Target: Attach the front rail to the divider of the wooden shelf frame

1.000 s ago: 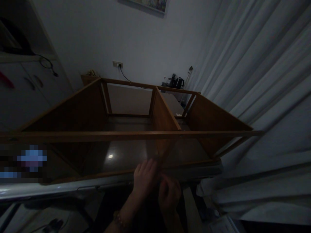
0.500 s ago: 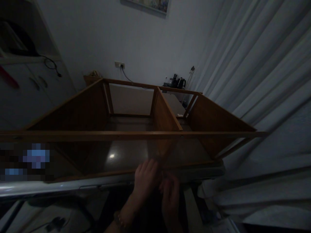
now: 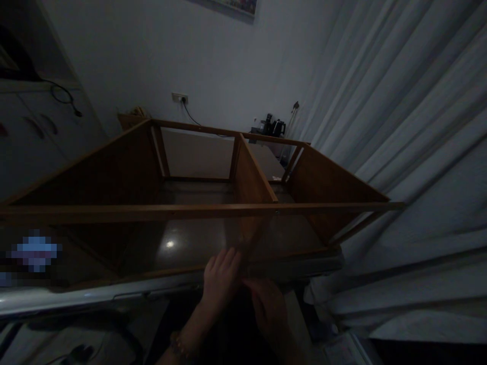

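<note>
A wooden cabinet frame (image 3: 178, 210) lies in front of me, with a wooden divider panel (image 3: 254, 170) between its two bays. My left hand (image 3: 221, 276), with a beaded bracelet (image 3: 177, 345) on the wrist, has its fingers curled over the lower front rail (image 3: 163, 276) beside the divider's foot. Just right of it, my right hand (image 3: 269, 304) is closed, thumb and index finger pinched against the front of the rail's joint. Whatever those fingertips hold is too dark and small to make out.
The frame rests on a table with a pale metallic edge (image 3: 95, 295). White curtains (image 3: 411, 177) hang close on the right. Behind stand a black kettle (image 3: 278, 128) and a wall socket (image 3: 179, 98). White cupboards (image 3: 41, 137) are at the left.
The view has shifted slightly, so the frame appears further left. My right hand has turned, its knuckles now higher and its fingers pointing left toward the joint. My left hand keeps its place on the rail.
</note>
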A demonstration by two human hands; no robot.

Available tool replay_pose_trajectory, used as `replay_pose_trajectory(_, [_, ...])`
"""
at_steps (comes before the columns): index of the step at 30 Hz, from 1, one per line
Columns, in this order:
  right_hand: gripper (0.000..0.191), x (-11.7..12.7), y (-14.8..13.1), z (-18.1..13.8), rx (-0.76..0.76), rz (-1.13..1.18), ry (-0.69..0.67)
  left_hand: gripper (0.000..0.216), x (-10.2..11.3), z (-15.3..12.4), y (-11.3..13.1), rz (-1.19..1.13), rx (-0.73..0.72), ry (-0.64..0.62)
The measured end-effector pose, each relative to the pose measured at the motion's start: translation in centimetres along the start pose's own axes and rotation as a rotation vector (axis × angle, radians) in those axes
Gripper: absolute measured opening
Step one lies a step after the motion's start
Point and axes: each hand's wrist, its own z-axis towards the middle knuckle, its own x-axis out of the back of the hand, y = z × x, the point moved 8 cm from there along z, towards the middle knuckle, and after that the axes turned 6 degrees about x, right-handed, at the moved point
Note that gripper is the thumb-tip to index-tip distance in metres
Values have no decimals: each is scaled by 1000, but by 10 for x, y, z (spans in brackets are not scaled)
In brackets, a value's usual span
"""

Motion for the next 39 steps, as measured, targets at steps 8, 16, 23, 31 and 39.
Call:
replay_pose_trajectory(8, [32, 4, 2, 6, 12, 2, -115, 16, 2, 0, 1, 3, -7, 29])
replay_pose_trajectory(16, [24, 6, -5, 14, 34, 12, -112, 17, 1, -1, 0, 2, 0, 36])
replay_pose_trajectory(23, [18, 0, 3, 14, 9, 40, -174, 16, 1, 1, 0, -6, 29, 0])
replay_pose_trajectory(31, [16, 6, 1, 16, 10, 123, -82, 20, -2, 0, 0, -1, 24, -12])
replay_pose_trajectory(39, [28, 9, 3, 15, 3, 89, -237, 18, 0, 0, 1, 16, 4, 20])
